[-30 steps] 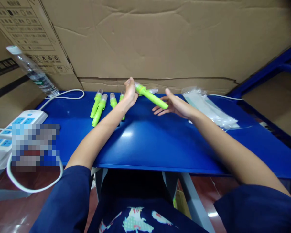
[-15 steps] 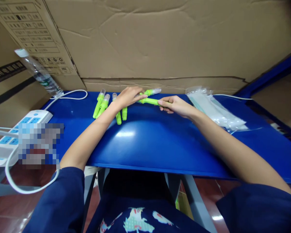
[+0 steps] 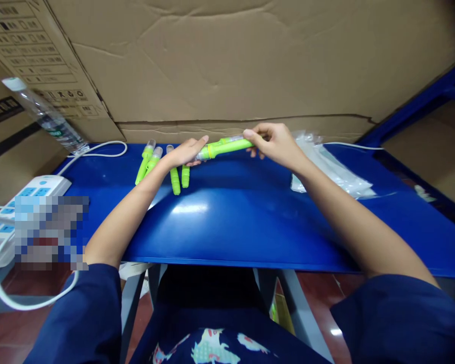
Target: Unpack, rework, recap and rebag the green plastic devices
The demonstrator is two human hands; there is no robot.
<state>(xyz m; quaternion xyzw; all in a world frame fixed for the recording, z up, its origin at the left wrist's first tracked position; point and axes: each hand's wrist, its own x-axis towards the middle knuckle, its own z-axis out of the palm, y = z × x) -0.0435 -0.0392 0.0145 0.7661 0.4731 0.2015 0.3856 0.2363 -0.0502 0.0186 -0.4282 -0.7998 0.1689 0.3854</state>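
My right hand (image 3: 275, 142) pinches the far end of a bright green pen-like stick (image 3: 224, 147) with a clear cap, held just above the blue table (image 3: 227, 212). My left hand (image 3: 185, 151) lies with its fingers stretched out, its fingertips touching the capped end of that same stick. Under and left of my left hand, several more green sticks (image 3: 147, 161) lie side by side on the table, caps pointing away from me.
Clear plastic bags (image 3: 331, 169) lie at the right of the table. Cardboard boxes (image 3: 227, 65) wall the back. A plastic water bottle (image 3: 47, 117) leans at the far left, above a white power strip (image 3: 7, 222) and its cable (image 3: 98, 149).
My right hand has closed on the stick's end and lifted it up and to the right. My left hand has flattened and slid back to the capped end. The camera shifted slightly.
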